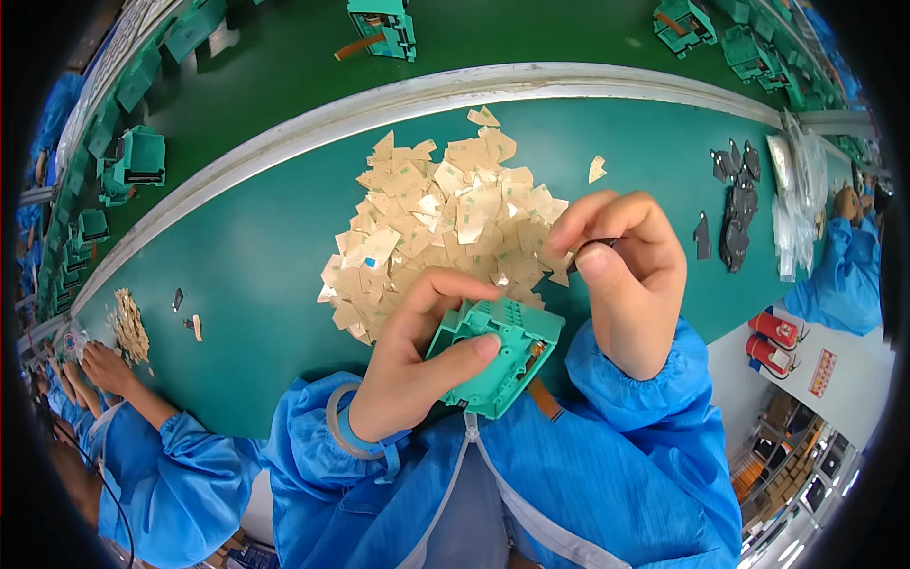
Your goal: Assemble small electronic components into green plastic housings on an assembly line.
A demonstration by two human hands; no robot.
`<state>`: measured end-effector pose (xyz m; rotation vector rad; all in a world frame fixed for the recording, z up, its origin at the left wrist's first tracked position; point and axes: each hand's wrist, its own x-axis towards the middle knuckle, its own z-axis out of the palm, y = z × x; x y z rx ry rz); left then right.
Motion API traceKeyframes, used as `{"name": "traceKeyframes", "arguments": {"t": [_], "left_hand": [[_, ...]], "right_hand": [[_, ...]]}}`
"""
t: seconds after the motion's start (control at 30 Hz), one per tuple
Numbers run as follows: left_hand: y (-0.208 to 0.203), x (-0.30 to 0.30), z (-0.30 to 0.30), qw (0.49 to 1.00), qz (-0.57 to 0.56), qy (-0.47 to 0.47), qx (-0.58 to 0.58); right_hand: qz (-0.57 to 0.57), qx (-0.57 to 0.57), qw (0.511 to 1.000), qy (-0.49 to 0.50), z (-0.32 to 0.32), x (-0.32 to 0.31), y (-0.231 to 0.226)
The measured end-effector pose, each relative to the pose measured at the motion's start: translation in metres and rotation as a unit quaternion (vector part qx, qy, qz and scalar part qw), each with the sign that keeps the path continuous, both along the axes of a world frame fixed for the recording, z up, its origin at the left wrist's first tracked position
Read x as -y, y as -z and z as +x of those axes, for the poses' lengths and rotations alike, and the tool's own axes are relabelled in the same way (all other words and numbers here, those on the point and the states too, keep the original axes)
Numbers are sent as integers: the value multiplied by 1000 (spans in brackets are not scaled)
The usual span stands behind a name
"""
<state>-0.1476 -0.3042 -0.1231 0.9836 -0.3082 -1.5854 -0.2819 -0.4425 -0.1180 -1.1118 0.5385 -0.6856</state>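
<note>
Housing (507, 358) is in my L hand (417, 346), over the near edge of the bench (256, 313), just in front of my chest; fingers wrap its far side, thumb rests on its upper face. Orange ribbon (544, 398) hangs off its R side, end free. My R hand (630, 275) is up & to the R, apart from the housing, thumb & fingertips pinched narrow on a small dark pc (593, 246); exact shape n/a, mostly hidden by my fingers.

Progress, my guess: mid-unit. Pc isn't on the housing yet, so fitting it is prob. what's left here. No dark pc shows on the face turned up; underside's hidden, can't say.

Past my hands, mid-bench, a big heap of cream scraps (455, 213) spreads toward the far edge; looks like peeled backing, so prob. lots done already. Stray scrap (596, 169) R of it, nr the far edge. Toward the R end, spare pcs (739, 223) piled up, so more to go; clear bags (791, 199) beside them.

Beyond the rail (531, 78), the belt (284, 66) carries other housings (384, 24); done or waiting, can't tell. L end of bench: co-worker's hand (106, 370) by a smaller heap (130, 327).
</note>
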Motion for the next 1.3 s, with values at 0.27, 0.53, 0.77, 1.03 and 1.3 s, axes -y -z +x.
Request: {"name": "traceKeyframes", "arguments": {"t": [0.27, 0.53, 0.77, 1.03, 1.3], "left_hand": [[6, 3, -7, 995, -25, -33, 88], [6, 4, -8, 996, 10, -37, 75], [7, 6, -8, 991, 2, -7, 131], [7, 7, -9, 993, 22, -2, 119], [10, 6, -9, 990, 26, -6, 139]], "right_hand": [[37, -45, 996, -70, 1, -2, -4], [-60, -119, 980, -149, 1, -4, -5], [-96, -161, 965, -181, 0, 0, -4], [-191, -191, 949, -165, 0, 0, -5], [-186, -190, 951, -156, 0, -2, -5]]}}
